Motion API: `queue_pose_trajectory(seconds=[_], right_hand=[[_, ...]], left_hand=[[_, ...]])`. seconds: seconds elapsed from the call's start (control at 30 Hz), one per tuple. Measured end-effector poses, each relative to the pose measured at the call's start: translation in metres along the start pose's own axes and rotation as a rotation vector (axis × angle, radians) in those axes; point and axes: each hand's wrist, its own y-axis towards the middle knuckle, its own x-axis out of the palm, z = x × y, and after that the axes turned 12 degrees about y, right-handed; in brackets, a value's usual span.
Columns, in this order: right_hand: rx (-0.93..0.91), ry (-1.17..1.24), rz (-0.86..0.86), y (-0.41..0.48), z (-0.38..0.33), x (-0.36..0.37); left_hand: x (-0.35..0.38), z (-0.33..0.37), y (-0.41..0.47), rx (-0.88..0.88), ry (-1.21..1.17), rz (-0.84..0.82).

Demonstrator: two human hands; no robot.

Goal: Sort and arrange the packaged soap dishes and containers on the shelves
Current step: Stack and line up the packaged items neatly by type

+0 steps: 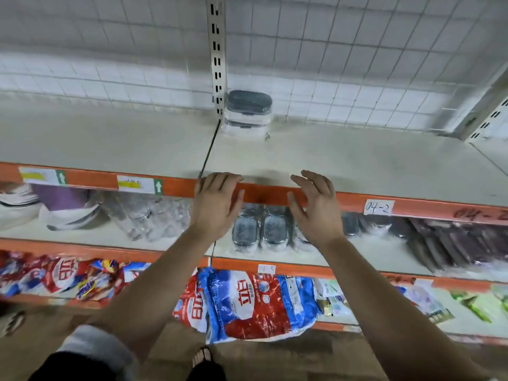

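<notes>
A stack of packaged grey soap dishes (248,114) stands at the back of the top shelf (343,160), beside the slotted upright. More packaged grey soap dishes (259,229) lie on the shelf below, partly hidden behind my hands. My left hand (215,204) and my right hand (316,207) hover side by side in front of the top shelf's orange edge, fingers spread and relaxed, holding nothing.
Clear plastic containers (148,215) and white and purple items (57,204) lie on the middle shelf at left, dark packaged goods (445,237) at right. Red and blue detergent bags (247,303) fill the bottom shelf. A wire grid backs the shelving. A "04-2" label (378,207) marks the edge.
</notes>
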Motion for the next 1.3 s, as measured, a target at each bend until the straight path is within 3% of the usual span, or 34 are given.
queue_pose_trajectory(seconds=[0.2, 0.57, 0.77, 0.97, 1.3], right_hand=[[-0.012, 0.043, 0.037, -0.079, 0.014, -0.003], [0.225, 0.015, -0.248, -0.128, 0.088, 0.085], [0.262, 0.016, -0.273, -0.127, 0.120, 0.138], [0.275, -0.004, -0.239, -0.116, 0.136, 0.164], [0.472, -0.159, -0.394, -0.086, 0.156, 0.202]], left_hand=[[0.025, 0.034, -0.075, 0.015, -0.068, -0.009], [0.135, 0.030, -0.133, -0.084, -0.133, -0.459], [0.197, 0.008, -0.112, -0.132, -0.090, -0.395], [0.251, 0.001, -0.096, -0.222, 0.031, -0.507], [0.257, -0.013, -0.112, -0.209, -0.075, -0.313]])
